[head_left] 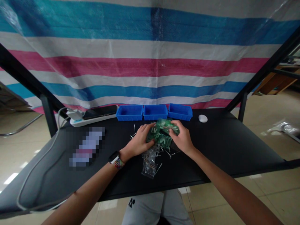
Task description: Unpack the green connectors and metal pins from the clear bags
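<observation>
Both of my hands are closed on green see-through plastic bags (165, 142) with small pale parts inside, over the middle of the black table. My left hand (140, 141), with a watch and a woven band at its wrist, holds the left side. My right hand (183, 139) pinches the upper right edge between thumb and fingers. Just below them lies a crumpled clear plastic bag (149, 165) with small brownish pieces in it. Several thin silver pins (169, 153), perhaps rivets or nails, lie loose under and around the bags.
Three blue bins (155, 112) stand in a row behind my hands, before a striped tarp (150, 67). A white egg-shaped object (202, 118) sits to the right. At left are a white power strip (93, 120), a dark phone (100, 112), a blurred-out item (87, 147) and a cable.
</observation>
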{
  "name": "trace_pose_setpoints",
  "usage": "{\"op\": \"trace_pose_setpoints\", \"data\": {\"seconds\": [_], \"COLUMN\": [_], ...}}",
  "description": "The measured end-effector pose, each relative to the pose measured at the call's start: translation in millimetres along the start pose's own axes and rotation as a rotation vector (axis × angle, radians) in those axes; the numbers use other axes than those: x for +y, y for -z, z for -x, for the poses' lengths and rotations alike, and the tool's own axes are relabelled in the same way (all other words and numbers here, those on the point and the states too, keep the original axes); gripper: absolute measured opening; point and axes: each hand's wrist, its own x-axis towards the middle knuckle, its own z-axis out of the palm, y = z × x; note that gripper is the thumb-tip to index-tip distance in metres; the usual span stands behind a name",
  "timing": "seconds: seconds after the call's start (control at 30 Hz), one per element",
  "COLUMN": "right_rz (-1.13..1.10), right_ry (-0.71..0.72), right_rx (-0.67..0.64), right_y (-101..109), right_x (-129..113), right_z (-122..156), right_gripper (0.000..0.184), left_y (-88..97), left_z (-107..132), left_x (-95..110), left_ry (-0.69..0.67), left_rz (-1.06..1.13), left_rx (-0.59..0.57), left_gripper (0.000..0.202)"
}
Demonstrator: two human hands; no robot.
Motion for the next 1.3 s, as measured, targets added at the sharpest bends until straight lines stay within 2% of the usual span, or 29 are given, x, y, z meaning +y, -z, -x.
{"op": "trace_pose_setpoints", "data": {"seconds": [0.07,0.17,0.3,0.4,0.5,0.57,0.67,0.73,0.8,0.9,0.97,1.03,1.1,1.13,1.2,1.3], "right_rz": [-0.061,-0.151,-0.23,-0.201,-0.146,-0.112,-0.041,0.035,0.136,0.25,0.242,0.257,0.306,0.33,0.374,0.404], "right_ry": [-0.05,-0.077,-0.059,0.034,0.118,0.143,0.177,0.19,0.205,0.285,0.4,0.472,0.434,0.401,0.351,0.344], "right_rx": [0.022,0.029,-0.042,-0.17,-0.255,-0.261,-0.246,-0.206,-0.146,-0.129,-0.259,-0.421,-0.504,-0.528,-0.542,-0.529], "right_y": [-7,-19,-33,-37,-38,-38,-37,-33,-26,-13,-7,-7,-13,-16,-22,-25], "right_x": [-3,-7,-13,-16,-15,-12,-7,-7,-15,-39,-59,-74,-81,-81,-77,-67], "right_z": [-5,-11,-17,-20,-22,-22,-24,-24,-20,0,23,47,66,73,78,68], "right_gripper": [0.028,0.03,0.032,0.032,0.036,0.037,0.035,0.035,0.035,0.036,0.039,0.058,0.088,0.095,0.095,0.078], "left_y": [-5.6,-15.5,-21.9,-16.8,-3.7,6.3,16.2,17.2,14.9,9.9,7.7,6.4,5.5,5.0,4.5,5.4], "left_z": [0,-2,-3,0,5,5,0,-6,-11,-13,-12,-11,-11,-12,-12,-12], "left_x": [0,0,1,1,3,3,1,-3,-8,-15,-17,-19,-19,-20,-20,-21], "left_ry": [0.046,0.123,0.175,0.165,0.113,0.05,-0.009,-0.038,-0.055,-0.058,-0.061,-0.056,-0.037,-0.027,-0.017,-0.026], "left_rz": [0.029,0.078,0.161,0.196,0.133,0.037,-0.084,-0.115,-0.128,-0.128,-0.113,-0.104,-0.104,-0.104,-0.098,-0.088], "left_rx": [0.032,0.122,0.23,0.295,0.348,0.307,0.1,-0.038,-0.104,-0.088,-0.068,-0.048,-0.025,-0.012,0.002,0.01], "left_gripper": [0.073,0.069,0.074,0.086,0.095,0.089,0.074,0.074,0.07,0.057,0.052,0.047,0.044,0.044,0.043,0.046]}}
